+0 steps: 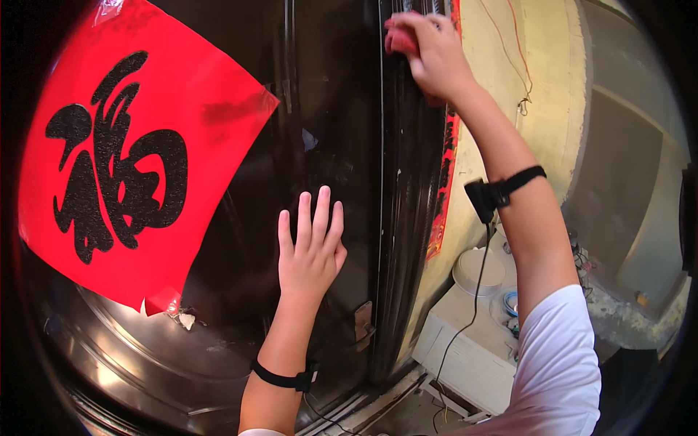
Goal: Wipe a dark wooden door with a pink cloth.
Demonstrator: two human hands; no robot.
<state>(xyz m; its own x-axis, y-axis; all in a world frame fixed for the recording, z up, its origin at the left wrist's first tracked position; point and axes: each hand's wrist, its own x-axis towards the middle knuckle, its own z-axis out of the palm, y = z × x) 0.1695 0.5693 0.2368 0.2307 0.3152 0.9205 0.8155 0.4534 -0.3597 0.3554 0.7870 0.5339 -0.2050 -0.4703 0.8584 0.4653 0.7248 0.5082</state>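
Observation:
My right hand [443, 60] grips a folded red cloth [402, 40] and holds it against the dark, ridged door frame [409, 196], high at the upper right. Its fingers wrap over the cloth and partly hide it. My left hand [312, 248] lies with its palm towards the glossy dark door [332, 125], fingers spread and nothing in it. A large red paper sheet [218, 71] with a black brush-style character is stuck to the door on the left. Below and to the right of my left hand, a brownish metal plate [363, 319] sits near the door's edge.
A red printed strip [439, 229] runs along the yellowish wall [485, 141] beside the frame. At lower right stands a white cabinet [469, 349] with a round lidded container [480, 268] on it. A black cable [477, 289] dangles from my right arm's strap.

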